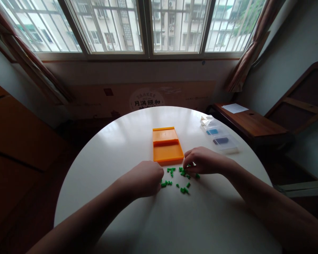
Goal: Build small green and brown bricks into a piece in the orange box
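Observation:
Several small green pieces (pixel 182 180) lie scattered on the round white table (pixel 127 141), just in front of an orange tray (pixel 166 145). My left hand (pixel 145 178) rests on the table at the left edge of the scatter, fingers curled into a loose fist; what it holds, if anything, is hidden. My right hand (pixel 201 161) sits at the right side of the scatter, fingertips pinched down among the green pieces near the tray's front corner.
A clear plastic compartment box (pixel 219 138) with blue and dark contents stands at the table's right rear. A wooden side table (pixel 250 121) with a paper sheet is beyond it. Windows and a cardboard panel lie behind the table.

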`<action>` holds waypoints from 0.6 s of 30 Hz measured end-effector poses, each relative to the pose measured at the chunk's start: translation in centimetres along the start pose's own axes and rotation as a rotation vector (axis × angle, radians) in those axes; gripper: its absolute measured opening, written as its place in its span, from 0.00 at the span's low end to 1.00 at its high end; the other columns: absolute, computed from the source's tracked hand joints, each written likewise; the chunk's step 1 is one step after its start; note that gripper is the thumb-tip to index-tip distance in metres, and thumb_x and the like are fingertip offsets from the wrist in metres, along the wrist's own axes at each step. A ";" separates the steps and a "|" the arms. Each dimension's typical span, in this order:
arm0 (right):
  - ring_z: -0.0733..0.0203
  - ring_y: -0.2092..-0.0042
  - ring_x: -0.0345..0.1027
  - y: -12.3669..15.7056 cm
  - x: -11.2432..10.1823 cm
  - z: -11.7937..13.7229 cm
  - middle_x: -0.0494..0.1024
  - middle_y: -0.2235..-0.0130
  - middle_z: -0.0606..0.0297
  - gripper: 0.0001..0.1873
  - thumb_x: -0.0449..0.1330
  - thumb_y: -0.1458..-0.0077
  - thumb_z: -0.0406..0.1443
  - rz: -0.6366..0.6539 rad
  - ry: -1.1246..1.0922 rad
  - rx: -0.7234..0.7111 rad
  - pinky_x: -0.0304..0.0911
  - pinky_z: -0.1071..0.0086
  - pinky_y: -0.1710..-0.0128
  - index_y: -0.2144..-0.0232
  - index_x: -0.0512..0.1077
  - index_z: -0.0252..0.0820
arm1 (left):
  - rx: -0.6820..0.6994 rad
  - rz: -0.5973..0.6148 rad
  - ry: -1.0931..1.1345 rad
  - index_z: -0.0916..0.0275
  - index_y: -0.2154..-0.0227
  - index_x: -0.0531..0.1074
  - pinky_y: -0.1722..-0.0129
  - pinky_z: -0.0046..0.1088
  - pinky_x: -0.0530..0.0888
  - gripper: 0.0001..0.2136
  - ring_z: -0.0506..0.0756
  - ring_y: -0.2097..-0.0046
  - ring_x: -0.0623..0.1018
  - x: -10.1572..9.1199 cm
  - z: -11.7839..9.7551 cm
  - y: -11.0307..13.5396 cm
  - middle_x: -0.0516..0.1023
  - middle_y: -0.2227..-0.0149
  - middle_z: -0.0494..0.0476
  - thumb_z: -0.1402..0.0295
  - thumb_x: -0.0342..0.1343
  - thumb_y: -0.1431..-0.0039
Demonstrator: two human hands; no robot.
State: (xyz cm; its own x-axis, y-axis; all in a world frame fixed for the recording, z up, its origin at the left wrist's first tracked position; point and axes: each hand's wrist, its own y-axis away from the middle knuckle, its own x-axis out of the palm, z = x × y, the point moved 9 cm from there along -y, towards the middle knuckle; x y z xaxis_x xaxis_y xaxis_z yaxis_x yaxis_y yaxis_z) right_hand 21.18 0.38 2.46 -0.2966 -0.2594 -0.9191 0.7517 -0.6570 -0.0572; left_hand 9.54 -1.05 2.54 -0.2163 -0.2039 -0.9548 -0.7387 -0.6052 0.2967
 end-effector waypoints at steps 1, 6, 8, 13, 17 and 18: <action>0.66 0.68 0.69 0.0 0.0 -0.1 0.78 0.66 0.68 0.07 0.60 0.47 0.34 -0.003 -0.002 0.003 0.59 0.72 0.67 0.68 0.78 0.47 | 0.004 -0.012 0.016 0.63 0.84 0.67 0.82 0.26 0.57 0.08 0.49 0.81 0.65 -0.1 0.1 0.0 0.69 0.81 0.53 0.73 0.53 0.52; 0.66 0.69 0.68 -0.2 0.2 -0.1 0.78 0.67 0.67 0.07 0.59 0.46 0.34 -0.005 -0.021 0.004 0.59 0.72 0.67 0.70 0.78 0.46 | -0.034 -0.137 0.072 0.63 0.82 0.68 0.79 0.26 0.60 0.07 0.50 0.77 0.68 -1.8 1.9 -0.1 0.71 0.78 0.54 0.70 0.53 0.51; 0.66 0.69 0.67 -0.2 0.1 0.0 0.77 0.67 0.67 0.07 0.59 0.47 0.34 -0.006 -0.046 -0.004 0.59 0.72 0.67 0.69 0.78 0.45 | -0.056 -0.215 0.082 0.62 0.80 0.68 0.77 0.26 0.61 0.06 0.51 0.75 0.69 -2.7 3.0 -0.2 0.71 0.78 0.54 0.70 0.52 0.50; 0.68 0.71 0.65 0.0 -1.2 -0.6 0.75 0.69 0.66 0.07 0.59 0.47 0.34 -0.092 -0.170 0.014 0.60 0.74 0.70 0.65 0.77 0.43 | -0.118 -0.425 0.110 0.62 0.82 0.64 0.78 0.26 0.57 0.05 0.49 0.78 0.64 -4.0 6.0 -0.6 0.68 0.79 0.51 0.72 0.51 0.53; 0.68 0.72 0.63 0.4 -2.5 -2.1 0.74 0.69 0.64 0.07 0.59 0.46 0.35 -0.261 -0.251 0.061 0.60 0.74 0.73 0.65 0.77 0.41 | -0.098 -0.535 0.202 0.62 0.82 0.61 0.76 0.25 0.58 0.07 0.48 0.77 0.63 -3.9 6.9 -1.3 0.66 0.80 0.50 0.75 0.50 0.53; 0.68 0.72 0.63 0.5 -2.7 -2.4 0.74 0.69 0.64 0.06 0.60 0.46 0.35 -0.305 -0.253 0.067 0.60 0.74 0.73 0.66 0.77 0.41 | -0.101 -0.546 0.212 0.62 0.81 0.62 0.75 0.25 0.59 0.07 0.48 0.77 0.64 -3.7 7.1 -1.5 0.67 0.79 0.50 0.75 0.50 0.51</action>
State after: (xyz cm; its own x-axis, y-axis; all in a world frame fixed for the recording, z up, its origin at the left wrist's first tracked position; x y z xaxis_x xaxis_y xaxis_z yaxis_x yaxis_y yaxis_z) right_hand 23.79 2.45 4.00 -0.6420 -0.2063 -0.7385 0.5694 -0.7733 -0.2790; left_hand 6.94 6.03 5.46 0.3179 0.0141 -0.9480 -0.6406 -0.7339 -0.2257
